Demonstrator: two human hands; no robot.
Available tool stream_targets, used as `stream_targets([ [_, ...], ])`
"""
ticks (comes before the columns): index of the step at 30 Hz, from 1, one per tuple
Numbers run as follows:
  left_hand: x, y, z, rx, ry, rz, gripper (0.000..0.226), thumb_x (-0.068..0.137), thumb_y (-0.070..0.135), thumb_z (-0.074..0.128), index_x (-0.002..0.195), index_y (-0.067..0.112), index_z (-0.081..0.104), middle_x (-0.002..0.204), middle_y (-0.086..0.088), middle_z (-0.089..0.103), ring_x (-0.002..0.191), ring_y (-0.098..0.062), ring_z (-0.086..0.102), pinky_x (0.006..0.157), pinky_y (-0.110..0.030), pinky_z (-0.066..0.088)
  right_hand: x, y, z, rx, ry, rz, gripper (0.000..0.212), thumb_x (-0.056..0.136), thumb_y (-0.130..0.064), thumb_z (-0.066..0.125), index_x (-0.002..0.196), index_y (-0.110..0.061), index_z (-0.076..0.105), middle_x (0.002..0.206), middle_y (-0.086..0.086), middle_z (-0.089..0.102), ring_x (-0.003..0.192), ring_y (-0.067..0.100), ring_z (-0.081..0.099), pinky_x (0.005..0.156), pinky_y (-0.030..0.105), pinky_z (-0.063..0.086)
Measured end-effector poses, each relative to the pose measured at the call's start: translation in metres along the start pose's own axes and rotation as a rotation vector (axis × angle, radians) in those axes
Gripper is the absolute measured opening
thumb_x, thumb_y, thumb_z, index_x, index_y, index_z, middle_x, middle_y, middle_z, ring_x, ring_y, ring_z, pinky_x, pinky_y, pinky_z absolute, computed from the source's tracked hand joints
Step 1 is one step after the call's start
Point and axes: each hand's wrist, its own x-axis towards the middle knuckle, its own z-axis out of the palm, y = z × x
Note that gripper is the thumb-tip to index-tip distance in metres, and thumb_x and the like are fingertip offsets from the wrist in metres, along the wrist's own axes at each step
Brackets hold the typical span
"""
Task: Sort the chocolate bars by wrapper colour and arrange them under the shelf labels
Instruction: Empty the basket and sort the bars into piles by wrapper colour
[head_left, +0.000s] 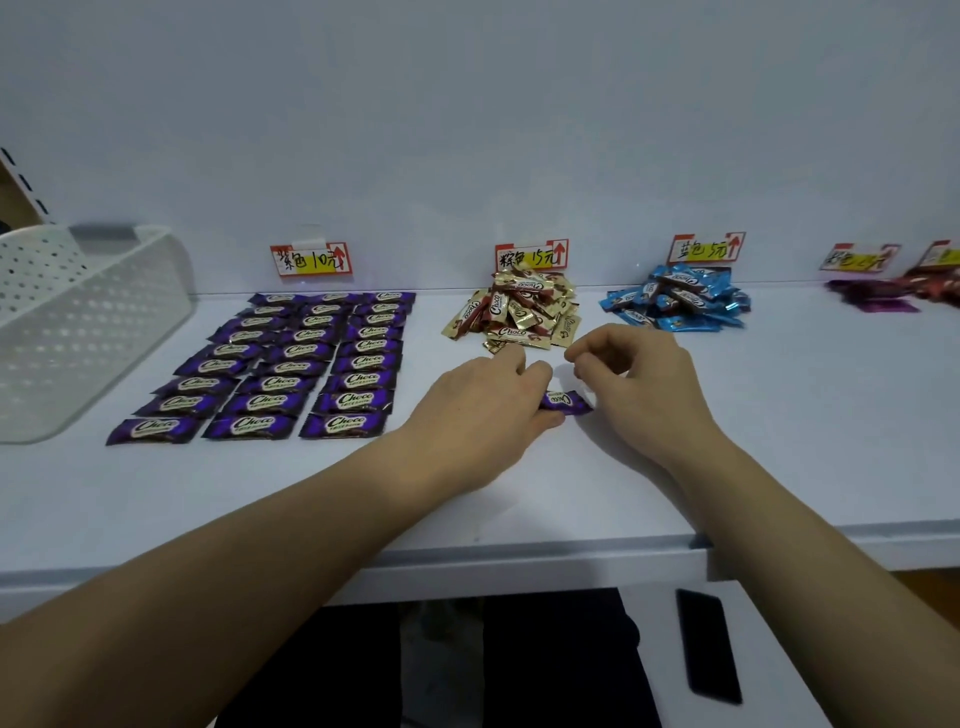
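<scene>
My left hand pinches the left end of one purple chocolate bar low over the white shelf, thumb beneath it. My right hand hovers right beside the bar's other end, fingers loosely curled, with nothing seen in them. To the left, several purple bars lie in three neat columns under the purple label. A heap of gold bars sits under the brown label. Blue bars are piled under the blue label.
A white perforated basket stands at the far left of the shelf. At the far right are magenta bars and red bars under two more labels. A black phone lies on a lower surface near my legs.
</scene>
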Motion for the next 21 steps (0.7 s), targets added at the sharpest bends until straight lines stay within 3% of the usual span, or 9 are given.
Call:
stream_targets([
  [2, -0.002, -0.001, 0.001, -0.028, 0.023, 0.003, 0.037, 0.104, 0.050, 0.038, 0.118, 0.018, 0.052, 0.102, 0.000, 0.047, 0.081, -0.019, 0.043, 0.068, -0.033, 0.038, -0.001, -0.002, -0.001, 0.001, -0.045, 0.015, 0.026, 0.091, -0.009, 0.058, 0.088, -0.030, 0.074, 0.086, -0.010, 0.071, 0.083, 0.006, 0.063, 0.062, 0.007, 0.043],
  [5, -0.003, -0.002, 0.000, -0.088, 0.046, -0.025, 0.036, 0.104, 0.047, 0.038, 0.121, 0.018, 0.052, 0.103, -0.003, 0.052, 0.088, -0.025, 0.053, 0.072, -0.035, 0.043, -0.005, -0.008, -0.005, 0.000, -0.203, -0.043, 0.029, 0.080, -0.013, 0.055, 0.092, -0.033, 0.073, 0.092, -0.012, 0.071, 0.087, 0.007, 0.062, 0.072, 0.021, 0.048],
  [8, -0.005, -0.002, 0.002, -0.057, 0.078, -0.072, 0.031, 0.106, 0.042, 0.038, 0.122, 0.018, 0.050, 0.109, -0.005, 0.056, 0.092, -0.026, 0.055, 0.070, -0.034, 0.038, -0.008, -0.009, -0.006, -0.169, -0.385, -0.152, 0.033, 0.077, -0.009, 0.070, 0.091, -0.039, 0.068, 0.097, -0.014, 0.067, 0.089, 0.007, 0.059, 0.076, 0.026, 0.047],
  [12, -0.009, 0.000, 0.004, -0.009, 0.107, -0.118, 0.031, 0.106, 0.042, 0.039, 0.123, 0.017, 0.046, 0.115, -0.005, 0.052, 0.082, -0.020, 0.039, 0.069, -0.032, 0.034, -0.004, 0.000, -0.005, -0.205, -0.207, -0.094, 0.012, 0.085, -0.021, 0.075, 0.092, -0.032, 0.075, 0.092, -0.016, 0.068, 0.088, 0.004, 0.060, 0.075, 0.022, 0.046],
  [15, -0.009, 0.001, 0.003, -0.081, 0.109, -0.050, 0.027, 0.105, 0.040, 0.047, 0.122, 0.019, 0.044, 0.115, -0.004, 0.049, 0.079, -0.022, 0.043, 0.068, -0.032, 0.034, -0.002, 0.000, -0.012, 0.006, -0.100, 0.014, 0.026, 0.083, -0.023, 0.082, 0.106, -0.031, 0.073, 0.100, -0.015, 0.068, 0.094, 0.001, 0.062, 0.077, 0.012, 0.050],
  [17, -0.009, -0.003, 0.004, -0.186, 0.177, -0.005, 0.022, 0.100, 0.037, 0.057, 0.110, 0.022, 0.045, 0.108, -0.001, 0.051, 0.083, -0.025, 0.051, 0.069, -0.031, 0.034, -0.003, -0.004, -0.015, 0.202, -0.073, 0.105, 0.029, 0.080, -0.019, 0.084, 0.107, -0.023, 0.074, 0.100, -0.006, 0.068, 0.094, 0.010, 0.067, 0.075, 0.019, 0.057],
  [21, -0.016, -0.019, -0.006, -0.725, 0.446, -0.152, 0.022, 0.088, 0.034, 0.075, 0.092, 0.020, 0.059, 0.088, 0.010, 0.064, 0.082, -0.006, 0.059, 0.067, -0.020, 0.040, -0.008, -0.020, -0.009, 0.582, -0.096, 0.262, 0.017, 0.084, -0.009, 0.075, 0.101, -0.011, 0.077, 0.093, 0.012, 0.073, 0.079, 0.023, 0.072, 0.069, 0.025, 0.060],
])
